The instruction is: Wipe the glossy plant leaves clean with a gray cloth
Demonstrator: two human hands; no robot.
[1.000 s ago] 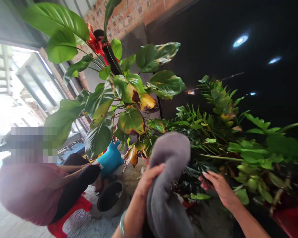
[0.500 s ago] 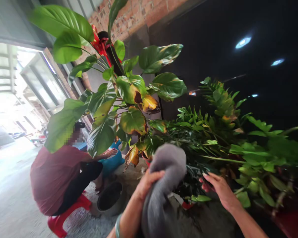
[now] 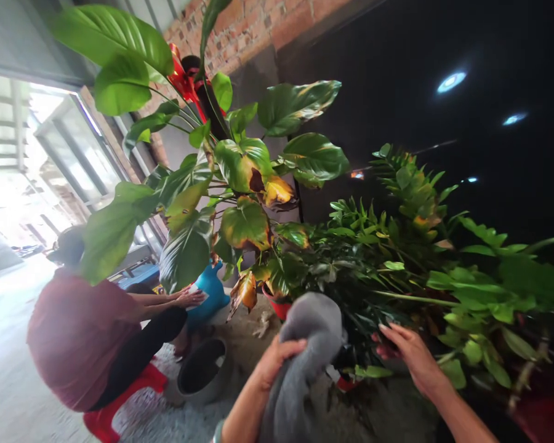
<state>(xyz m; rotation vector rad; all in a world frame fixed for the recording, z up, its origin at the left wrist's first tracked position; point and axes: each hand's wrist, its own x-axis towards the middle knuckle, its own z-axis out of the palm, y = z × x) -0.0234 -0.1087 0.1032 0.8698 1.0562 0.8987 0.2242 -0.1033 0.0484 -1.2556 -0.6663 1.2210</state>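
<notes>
My left hand [image 3: 281, 360] is closed around a bunched grey cloth [image 3: 311, 326], which hangs down below it at the lower middle. My right hand [image 3: 409, 354] reaches into dark green foliage [image 3: 364, 307] to the right, its fingers curled together. What lies between those fingers is too dark to make out. Just above the cloth, a red pot [image 3: 277, 303] holds a tall plant with large leaves, several of them yellow and brown at the edges, such as one drooping withered leaf [image 3: 244, 290].
At the left a person [image 3: 83, 338] in a dull red shirt sits on a red stool [image 3: 120, 403], hands at a blue object [image 3: 212, 292]. A dark bucket [image 3: 203, 372] stands on the floor between us. Behind the plants rises a glossy black wall [image 3: 388, 74]. More leafy plants [image 3: 480, 307] fill the right.
The cloth and my left hand have dropped slightly, showing more of the red pot. My right hand stays nearly in place. The seated person has leaned back to the left.
</notes>
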